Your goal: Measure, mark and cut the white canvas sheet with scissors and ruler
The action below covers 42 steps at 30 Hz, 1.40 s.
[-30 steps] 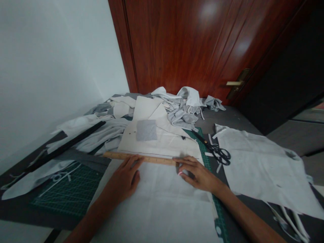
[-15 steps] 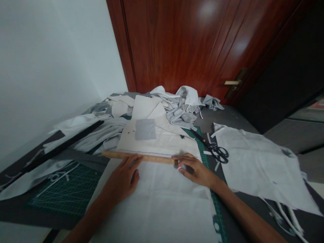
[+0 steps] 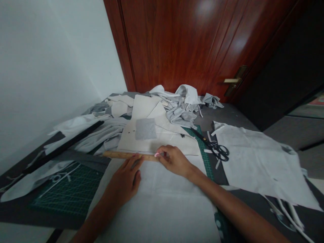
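A wooden ruler (image 3: 121, 155) lies across the white cloth (image 3: 157, 202), along the lower edge of a cream paper-like pattern piece (image 3: 167, 141). My left hand (image 3: 126, 177) rests on the ruler with its fingers stretched out and pressing it down. My right hand (image 3: 174, 160) is closed in a pinch around a small pink piece of tailor's chalk (image 3: 157, 154), which sits at the ruler's upper edge. The right end of the ruler is hidden beneath this hand. A grey square of fabric (image 3: 146, 129) lies on the pattern piece.
Black scissors (image 3: 215, 148) lie on the right beside another white cloth (image 3: 260, 162). Crumpled grey and white fabric (image 3: 181, 116) is heaped at the back. A green cutting mat (image 3: 73, 192) shows at left, near a long black strip (image 3: 65, 145). A wooden door (image 3: 177, 44) stands behind.
My right hand has moved left along the ruler, from its right end to nearer my left hand, with the pink chalk in its fingers. My left hand has stayed nearly still.
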Available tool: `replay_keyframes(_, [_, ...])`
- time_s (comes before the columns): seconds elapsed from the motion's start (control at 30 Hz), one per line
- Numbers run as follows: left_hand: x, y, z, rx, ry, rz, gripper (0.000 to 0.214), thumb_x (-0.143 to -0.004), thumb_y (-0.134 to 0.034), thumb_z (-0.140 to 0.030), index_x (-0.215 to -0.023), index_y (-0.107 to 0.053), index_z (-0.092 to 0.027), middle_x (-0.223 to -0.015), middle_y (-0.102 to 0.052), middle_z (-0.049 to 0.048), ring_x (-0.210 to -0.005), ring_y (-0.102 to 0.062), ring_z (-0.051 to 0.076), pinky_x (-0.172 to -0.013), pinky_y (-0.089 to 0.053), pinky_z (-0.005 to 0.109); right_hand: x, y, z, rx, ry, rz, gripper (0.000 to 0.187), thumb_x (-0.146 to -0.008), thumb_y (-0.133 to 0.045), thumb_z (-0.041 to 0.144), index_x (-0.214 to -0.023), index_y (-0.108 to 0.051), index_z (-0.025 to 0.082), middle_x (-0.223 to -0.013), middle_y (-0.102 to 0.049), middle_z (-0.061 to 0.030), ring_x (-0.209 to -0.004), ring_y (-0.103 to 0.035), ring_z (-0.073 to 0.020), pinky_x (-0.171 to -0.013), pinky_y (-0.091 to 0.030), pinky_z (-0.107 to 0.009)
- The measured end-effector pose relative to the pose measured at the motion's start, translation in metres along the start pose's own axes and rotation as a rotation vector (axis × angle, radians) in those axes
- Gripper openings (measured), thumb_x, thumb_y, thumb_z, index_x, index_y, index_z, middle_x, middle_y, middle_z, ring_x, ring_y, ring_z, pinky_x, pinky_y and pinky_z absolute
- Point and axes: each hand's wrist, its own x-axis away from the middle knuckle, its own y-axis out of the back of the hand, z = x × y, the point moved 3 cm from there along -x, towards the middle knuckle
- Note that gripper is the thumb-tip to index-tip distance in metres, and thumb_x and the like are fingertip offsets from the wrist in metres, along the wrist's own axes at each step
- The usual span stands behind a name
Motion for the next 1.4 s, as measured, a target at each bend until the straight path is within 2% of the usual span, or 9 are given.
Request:
replay_keyframes(0.17, [-0.002,0.002,-0.003,0.000,0.017,0.005,0.037,-0.094,-0.044,-0.018,-0.123,-0.066,-0.016,-0.138,-0.062,0.0150,-0.131,-0.059,0.031,-0.105,-0.055,0.045,-0.061,-0.045,0.035,0.022,0.014,0.090,0.020,-0.100,-0.057,0.033,-0.097,-0.072,0.020,-0.092,-0.076,-0.0015,-0.081,-0.066,-0.0144,-0.074,-0.045,-0.024])
replay_keyframes(0.3, [-0.003,0.002,-0.002,-0.010,0.051,0.023,0.031,-0.092,-0.044,-0.019,-0.111,-0.068,-0.016,-0.118,-0.071,0.0151,-0.110,-0.069,0.030,-0.092,-0.060,0.043,-0.104,-0.074,0.051,0.050,-0.046,0.161,0.022,-0.100,-0.059,0.035,-0.103,-0.074,0.020,-0.106,-0.079,-0.0033,-0.098,-0.070,-0.0166,-0.083,-0.047,-0.024])
replay_keyframes(0.4, [-0.003,0.002,0.000,-0.011,0.085,0.038,0.030,-0.091,-0.044,-0.019,-0.106,-0.070,-0.015,-0.103,-0.074,0.0133,-0.093,-0.073,0.028,-0.084,-0.061,0.040,-0.121,-0.091,0.058,0.093,-0.081,0.245,0.024,-0.100,-0.058,0.034,-0.106,-0.076,0.020,-0.107,-0.079,-0.0049,-0.100,-0.071,-0.0192,-0.083,-0.049,-0.027])
replay_keyframes(0.53, [-0.003,0.002,0.003,-0.023,0.140,0.077,0.028,-0.091,-0.044,-0.020,-0.096,-0.071,-0.016,-0.090,-0.074,0.0116,-0.081,-0.073,0.027,-0.077,-0.061,0.039,-0.126,-0.107,0.058,0.156,-0.126,0.290,0.026,-0.099,-0.057,0.032,-0.109,-0.077,0.019,-0.111,-0.079,-0.0084,-0.104,-0.072,-0.0229,-0.084,-0.052,-0.031])
replay_keyframes(0.9, [-0.002,0.001,0.004,0.012,0.164,0.059,0.027,-0.089,-0.044,-0.020,-0.087,-0.071,-0.017,-0.085,-0.074,0.0123,-0.078,-0.073,0.029,-0.073,-0.060,0.041,-0.125,-0.108,0.065,0.281,-0.082,0.312,0.027,-0.099,-0.053,0.027,-0.108,-0.075,0.013,-0.112,-0.077,-0.0135,-0.105,-0.072,-0.0270,-0.085,-0.056,-0.036])
replay_keyframes(1.1, [-0.002,0.000,0.002,-0.005,0.132,0.044,0.029,-0.090,-0.044,-0.020,-0.092,-0.072,-0.014,-0.087,-0.074,0.0141,-0.080,-0.073,0.029,-0.075,-0.061,0.042,-0.127,-0.111,0.062,0.309,-0.090,0.306,0.029,-0.098,-0.052,0.026,-0.108,-0.074,0.011,-0.110,-0.077,-0.0150,-0.104,-0.073,-0.0277,-0.084,-0.058,-0.037])
replay_keyframes(1.4, [-0.002,0.000,0.002,-0.024,0.148,0.048,0.027,-0.089,-0.044,-0.020,-0.091,-0.071,-0.017,-0.089,-0.075,0.0124,-0.081,-0.073,0.028,-0.077,-0.061,0.041,-0.128,-0.108,0.062,0.324,-0.100,0.336,0.027,-0.096,-0.056,0.025,-0.109,-0.074,0.008,-0.110,-0.077,-0.0178,-0.105,-0.073,-0.0306,-0.082,-0.060,-0.040])
